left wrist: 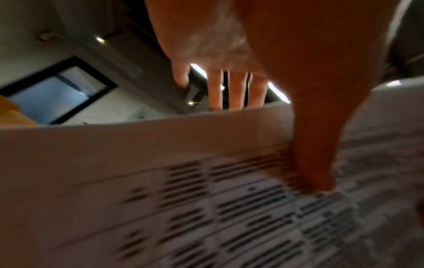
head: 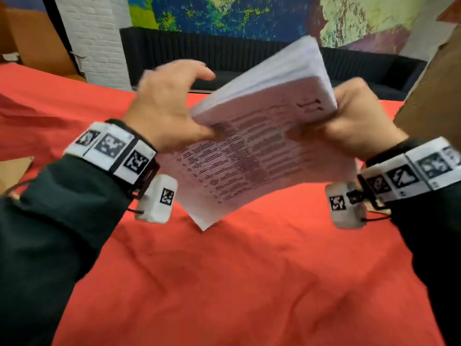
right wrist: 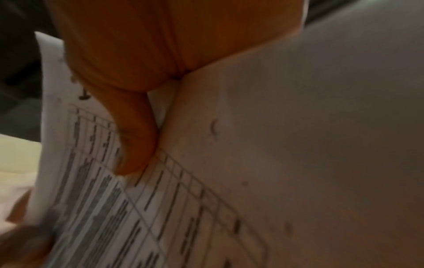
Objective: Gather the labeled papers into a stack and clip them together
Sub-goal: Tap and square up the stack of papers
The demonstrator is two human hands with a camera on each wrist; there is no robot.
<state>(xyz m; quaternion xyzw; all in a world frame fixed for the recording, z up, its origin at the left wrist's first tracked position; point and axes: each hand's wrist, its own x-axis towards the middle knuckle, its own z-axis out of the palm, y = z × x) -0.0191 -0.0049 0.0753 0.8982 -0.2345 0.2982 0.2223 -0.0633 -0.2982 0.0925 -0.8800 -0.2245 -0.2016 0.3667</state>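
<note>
I hold a thick stack of white papers (head: 262, 136) tilted in the air above the red tablecloth (head: 249, 283). The top sheet carries a printed table and a handwritten "11" (head: 310, 106) near its right corner. My left hand (head: 197, 103) holds the stack's left edge. Its thumb (left wrist: 321, 163) presses on the printed sheet (left wrist: 183, 199) and the fingers (left wrist: 236, 90) reach behind the edge. My right hand (head: 331, 116) grips the right edge by the label, its thumb (right wrist: 135, 145) lying on the top sheet (right wrist: 298, 145). No clip is in view. All views are blurred.
Brown cardboard (head: 15, 171) lies on the cloth at the left edge. A large cardboard piece (head: 434, 83) rises at the right. A black sofa (head: 249, 53) and a white brick pillar (head: 99, 38) stand behind the table.
</note>
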